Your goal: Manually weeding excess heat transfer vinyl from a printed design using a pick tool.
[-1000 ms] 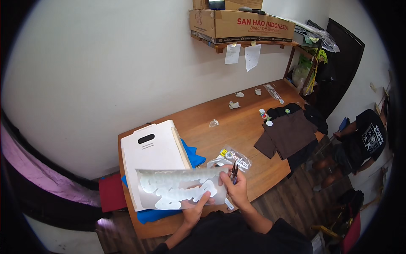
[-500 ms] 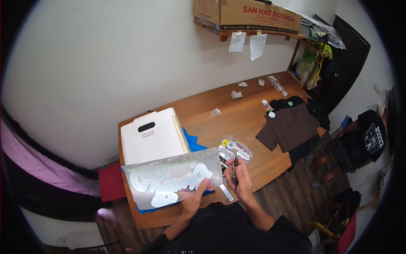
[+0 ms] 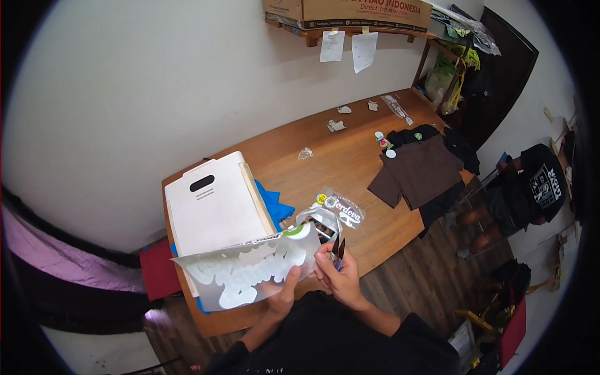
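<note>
A translucent film sheet (image 3: 215,284) with pale printed shapes is in my left hand (image 3: 284,297), thumb on top and fingers underneath. Its upper edge curls over and shows a green and white print. At the sheet's right edge, my right hand (image 3: 342,280) is closed around small thread snips (image 3: 338,248), their dark pointed blades standing up and slightly apart. The fingertips of this hand meet the film's edge, seemingly pinching it. Just beyond lie a shiny silver and black packet (image 3: 317,223) and a clear film with white lettering and a yellow round print (image 3: 347,212).
A white machine (image 3: 206,197) with a dark oval slot stands on the left of the wooden table (image 3: 284,165), blue cloth (image 3: 273,203) beside it. Folded dark garments (image 3: 422,172) lie at the right. Film scraps (image 3: 336,125) sit farther back. Another person (image 3: 531,187) is at the far right.
My right hand has come to the film's right edge, and the snips' blades now point upward. The film's upper edge has curled, exposing its green print. The whole view has shifted slightly.
</note>
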`<state>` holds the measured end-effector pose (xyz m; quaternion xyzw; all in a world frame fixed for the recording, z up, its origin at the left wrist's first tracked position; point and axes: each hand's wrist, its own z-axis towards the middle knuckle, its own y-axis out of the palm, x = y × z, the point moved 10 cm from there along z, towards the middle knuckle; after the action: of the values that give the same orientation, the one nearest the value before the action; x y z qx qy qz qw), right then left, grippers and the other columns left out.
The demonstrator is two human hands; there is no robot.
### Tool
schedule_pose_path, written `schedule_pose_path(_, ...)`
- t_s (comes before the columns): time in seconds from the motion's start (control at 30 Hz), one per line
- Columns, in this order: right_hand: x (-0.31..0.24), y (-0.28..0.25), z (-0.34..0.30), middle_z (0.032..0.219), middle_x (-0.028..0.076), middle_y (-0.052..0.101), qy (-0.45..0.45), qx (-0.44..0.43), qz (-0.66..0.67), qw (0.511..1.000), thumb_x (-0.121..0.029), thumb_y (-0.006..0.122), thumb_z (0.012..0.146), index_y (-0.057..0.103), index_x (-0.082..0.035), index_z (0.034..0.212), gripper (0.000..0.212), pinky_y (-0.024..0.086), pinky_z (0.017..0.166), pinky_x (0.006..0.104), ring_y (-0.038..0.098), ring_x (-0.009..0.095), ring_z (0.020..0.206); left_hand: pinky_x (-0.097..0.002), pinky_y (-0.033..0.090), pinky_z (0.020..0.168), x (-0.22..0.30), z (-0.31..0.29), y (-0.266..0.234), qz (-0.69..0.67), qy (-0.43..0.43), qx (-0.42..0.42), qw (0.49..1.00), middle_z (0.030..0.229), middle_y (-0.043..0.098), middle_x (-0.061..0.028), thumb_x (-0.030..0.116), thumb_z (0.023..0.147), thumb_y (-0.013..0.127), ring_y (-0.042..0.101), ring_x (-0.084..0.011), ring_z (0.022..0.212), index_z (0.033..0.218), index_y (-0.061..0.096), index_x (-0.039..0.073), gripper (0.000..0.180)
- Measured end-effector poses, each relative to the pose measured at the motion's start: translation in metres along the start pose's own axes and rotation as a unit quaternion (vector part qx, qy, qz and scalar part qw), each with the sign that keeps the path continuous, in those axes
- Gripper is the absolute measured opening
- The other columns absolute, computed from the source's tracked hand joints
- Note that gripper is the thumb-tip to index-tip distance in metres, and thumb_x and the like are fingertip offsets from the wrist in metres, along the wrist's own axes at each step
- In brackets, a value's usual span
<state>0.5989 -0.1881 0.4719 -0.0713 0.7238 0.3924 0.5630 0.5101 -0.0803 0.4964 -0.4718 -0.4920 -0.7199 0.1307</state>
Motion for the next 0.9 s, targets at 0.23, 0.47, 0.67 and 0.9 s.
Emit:
schedule_pose_path(0.23, -0.013, 0.017, -0.003, 0.071, 0.000, 0.045, 0.000, -0.054, -0.006, 0.999, -0.018, 0.043, 0.095, 0.044, -0.004, 0.107, 0.018, 0.028, 0.046, 0.0156, 0.036, 0.002, 0.054, -0.0231, 0.050, 0.058, -0.011, 0.004, 0.003, 0.103, -0.023, -0.102, 0.989, 0.076, 0.060, -0.0060, -0.008, 0.077, 0.064, 0.060, -0.0123, 0.063, 0.094, 0.054, -0.003, 0.020)
schedule_pose_path(0.47, 0.010, 0.020, -0.018, 0.076, 0.006, 0.046, 0.033, -0.117, -0.024, 0.992, -0.032, 0.031, 0.098, 0.038, -0.004, 0.108, 0.030, 0.027, 0.043, 0.0177, 0.031, 0.005, 0.048, -0.0236, 0.047, 0.061, -0.002, 0.010, -0.006, 0.176, -0.006, -0.057, 0.983, 0.080, 0.059, -0.0043, -0.005, 0.075, 0.067, 0.057, -0.0118, 0.068, 0.092, 0.055, -0.001, 0.021)
schedule_pose_path(0.67, 0.018, 0.024, -0.019, 0.071, 0.004, 0.039, 0.053, -0.108, -0.001, 0.993, -0.027, 0.031, 0.098, 0.038, -0.007, 0.102, 0.022, 0.029, 0.042, 0.0192, 0.032, 0.008, 0.047, -0.0262, 0.044, 0.065, 0.017, 0.006, 0.001, 0.258, 0.066, -0.052, 0.962, 0.082, 0.058, -0.0036, 0.001, 0.072, 0.072, 0.055, -0.0126, 0.074, 0.090, 0.057, 0.001, 0.023)
schedule_pose_path(0.9, 0.023, 0.023, -0.027, 0.069, 0.004, 0.037, 0.063, -0.138, 0.034, 0.988, -0.032, 0.030, 0.098, 0.039, -0.007, 0.101, 0.026, 0.026, 0.040, 0.0188, 0.031, 0.008, 0.045, -0.0267, 0.044, 0.063, 0.013, -0.002, -0.002, 0.257, 0.083, -0.058, 0.961, 0.081, 0.059, -0.0036, 0.002, 0.072, 0.073, 0.055, -0.0130, 0.072, 0.088, 0.058, 0.001, 0.022)
